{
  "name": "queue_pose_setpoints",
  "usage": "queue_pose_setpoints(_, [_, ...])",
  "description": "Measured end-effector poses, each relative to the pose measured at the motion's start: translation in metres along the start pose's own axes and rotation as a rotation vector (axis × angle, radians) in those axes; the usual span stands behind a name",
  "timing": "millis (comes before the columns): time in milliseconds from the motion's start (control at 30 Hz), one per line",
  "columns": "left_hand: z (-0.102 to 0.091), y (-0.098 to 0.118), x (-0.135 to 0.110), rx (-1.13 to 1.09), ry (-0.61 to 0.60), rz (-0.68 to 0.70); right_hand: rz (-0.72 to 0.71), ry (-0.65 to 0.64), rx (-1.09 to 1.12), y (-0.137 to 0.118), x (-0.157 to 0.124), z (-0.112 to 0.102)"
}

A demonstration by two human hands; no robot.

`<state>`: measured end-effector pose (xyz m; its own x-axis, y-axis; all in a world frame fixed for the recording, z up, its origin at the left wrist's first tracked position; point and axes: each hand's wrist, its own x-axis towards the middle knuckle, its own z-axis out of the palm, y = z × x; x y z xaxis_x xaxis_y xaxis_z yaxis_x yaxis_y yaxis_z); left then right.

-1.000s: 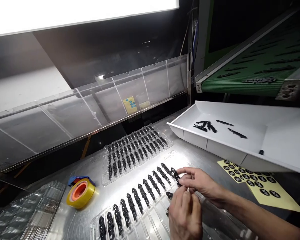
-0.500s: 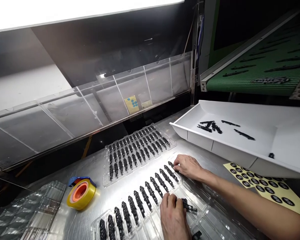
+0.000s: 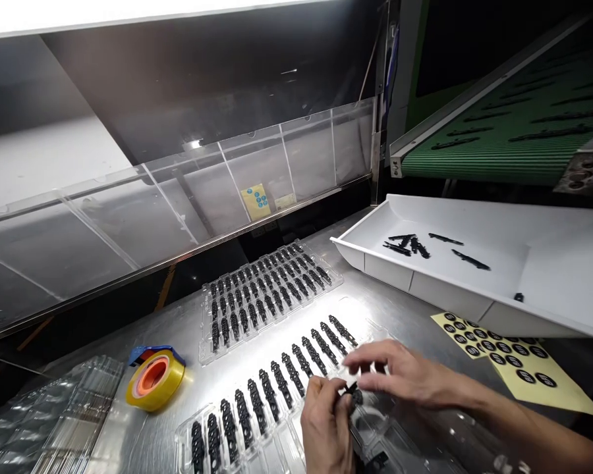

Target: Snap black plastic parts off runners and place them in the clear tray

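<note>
My left hand (image 3: 326, 418) is closed in a pinch on a small black plastic part (image 3: 350, 388) over the near clear tray (image 3: 277, 434). My right hand (image 3: 400, 375) hovers just beside it, fingers stretched flat toward the same part; it is blurred and I cannot see it holding anything. The near tray holds a row of black parts (image 3: 286, 368) in its slots. Another black part (image 3: 378, 459) lies loose at the bottom edge.
A second clear tray (image 3: 264, 293) filled with black parts lies behind. A yellow tape roll (image 3: 154, 378) and stacked clear trays (image 3: 44, 421) sit left. A white bin (image 3: 474, 276) with loose black parts, a yellow sticker sheet (image 3: 514, 359) and a green conveyor (image 3: 514, 131) are right.
My right hand has drawn back from the far end of the near tray's row toward my left hand. My left hand has lifted its black part off the tray.
</note>
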<state>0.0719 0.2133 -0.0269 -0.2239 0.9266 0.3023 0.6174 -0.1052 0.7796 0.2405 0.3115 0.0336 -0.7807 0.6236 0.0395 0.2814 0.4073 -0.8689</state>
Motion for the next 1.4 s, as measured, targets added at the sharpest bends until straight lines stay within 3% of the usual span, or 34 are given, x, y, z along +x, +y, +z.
queue_pose_setpoints(67, [-0.005, 0.003, 0.003, -0.103, -0.010, -0.004, -0.036, -0.008, 0.004, -0.008, -0.010, 0.006])
queue_pose_setpoints(133, [-0.009, 0.004, 0.004, -0.096, 0.059, -0.019, 0.011, 0.092, 0.017, -0.005, -0.010, 0.006])
queue_pose_setpoints(233, [-0.010, 0.000, 0.000, 0.097, 0.171, -0.047, 0.201, 0.340, 0.031, 0.013, 0.007, -0.008])
queue_pose_setpoints(300, [-0.007, -0.004, -0.005, 0.268, 0.133, -0.047, 0.318, 0.470, -0.070, 0.027, 0.023, -0.020])
queue_pose_setpoints(367, [-0.004, -0.006, -0.008, 0.418, 0.058, -0.048, 0.388, 0.496, -0.177, 0.038, 0.037, -0.027])
queue_pose_setpoints(467, [0.001, -0.003, -0.010, 0.546, -0.013, -0.057, 0.396, 0.447, -0.279, 0.048, 0.050, -0.025])
queue_pose_setpoints(667, [0.003, 0.003, -0.007, 0.583, -0.130, -0.118, 0.308, 0.386, -0.470, 0.053, 0.057, -0.017])
queue_pose_setpoints(800, [0.003, 0.000, -0.007, 0.503, -0.096, -0.097, 0.217, 0.332, -0.450, 0.045, 0.042, -0.017])
queue_pose_setpoints(933, [-0.002, -0.004, -0.010, 0.205, -0.059, -0.110, 0.043, 0.147, -0.255, 0.024, 0.008, 0.003])
queue_pose_setpoints(1067, [-0.035, -0.003, -0.018, -0.067, 0.123, -0.157, -0.098, 0.099, -0.253, 0.003, -0.026, 0.034])
queue_pose_setpoints(1133, [-0.059, -0.002, -0.025, -0.033, 0.235, -0.202, -0.157, 0.014, -0.286, -0.004, -0.037, 0.046])
queue_pose_setpoints(1233, [-0.085, -0.002, -0.038, 0.083, 0.297, -0.217, -0.167, -0.111, -0.374, -0.006, -0.045, 0.061])
queue_pose_setpoints(1300, [-0.089, -0.003, -0.047, 0.084, 0.345, -0.216, -0.132, -0.118, -0.397, -0.004, -0.045, 0.067])
queue_pose_setpoints(1400, [-0.076, -0.001, -0.054, 0.141, 0.423, -0.143, -0.125, -0.042, -0.299, -0.001, -0.044, 0.066])
